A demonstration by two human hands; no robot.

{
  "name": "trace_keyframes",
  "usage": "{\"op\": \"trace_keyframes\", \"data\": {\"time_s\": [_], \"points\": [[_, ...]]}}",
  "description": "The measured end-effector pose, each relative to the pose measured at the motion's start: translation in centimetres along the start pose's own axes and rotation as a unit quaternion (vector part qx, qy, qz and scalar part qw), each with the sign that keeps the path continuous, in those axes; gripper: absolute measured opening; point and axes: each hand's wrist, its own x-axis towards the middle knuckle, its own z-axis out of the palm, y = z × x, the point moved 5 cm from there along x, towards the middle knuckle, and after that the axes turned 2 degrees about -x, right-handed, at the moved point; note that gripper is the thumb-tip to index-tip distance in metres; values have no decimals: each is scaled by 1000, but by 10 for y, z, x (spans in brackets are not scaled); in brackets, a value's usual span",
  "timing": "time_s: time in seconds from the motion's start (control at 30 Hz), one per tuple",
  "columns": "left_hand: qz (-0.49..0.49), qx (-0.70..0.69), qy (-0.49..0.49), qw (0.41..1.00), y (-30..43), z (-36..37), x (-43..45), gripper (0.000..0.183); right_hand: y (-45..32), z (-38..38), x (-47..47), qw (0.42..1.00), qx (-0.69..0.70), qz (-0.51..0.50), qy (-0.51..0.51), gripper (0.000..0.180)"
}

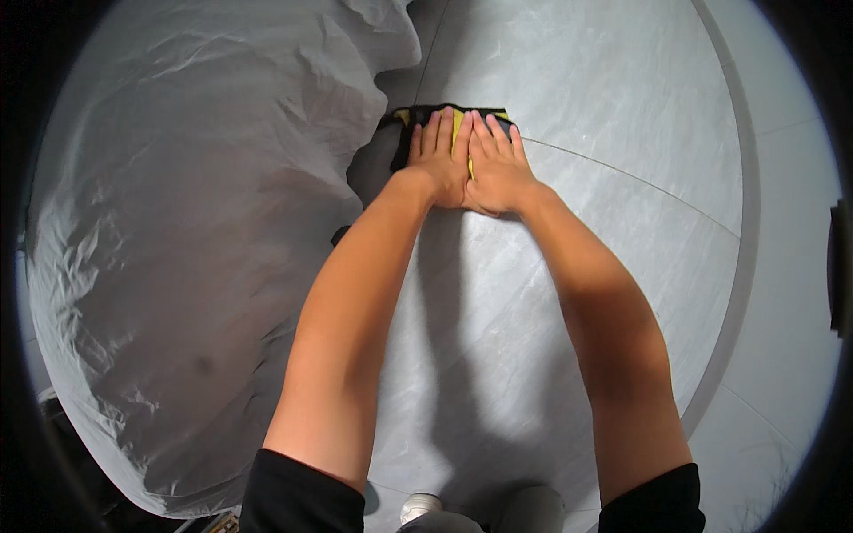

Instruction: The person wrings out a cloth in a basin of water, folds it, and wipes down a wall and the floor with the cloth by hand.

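My left hand (436, 160) and my right hand (501, 160) lie flat, side by side, pressing on a cloth (402, 145). Dark grey and yellow show on the cloth, with black edging. Most of it is hidden beneath my palms and fingers. Both hands have straight fingers pointing away from me, slightly apart, and the inner edges of the hands touch. Under the cloth is a grey tiled floor (620, 100). Neither hand is gripping the cloth.
A large wrinkled grey fabric cover (200, 200) hangs on the left, its wavy hem beside the cloth. A darker curved strip (748, 166) borders the tiles on the right. Dark objects (841, 266) sit at the right rim. A white shoe (420, 506) shows below.
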Motion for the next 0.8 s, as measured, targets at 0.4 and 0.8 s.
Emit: {"op": "trace_keyframes", "data": {"time_s": [0.4,0.8], "points": [[5,-43,-22,999,19,-14,-5,142,9,-6,-7,996,-83,21,-18,87],[-58,-84,-31,994,42,-10,-34,163,18,-1,-18,978,-144,-138,61,86]]}}
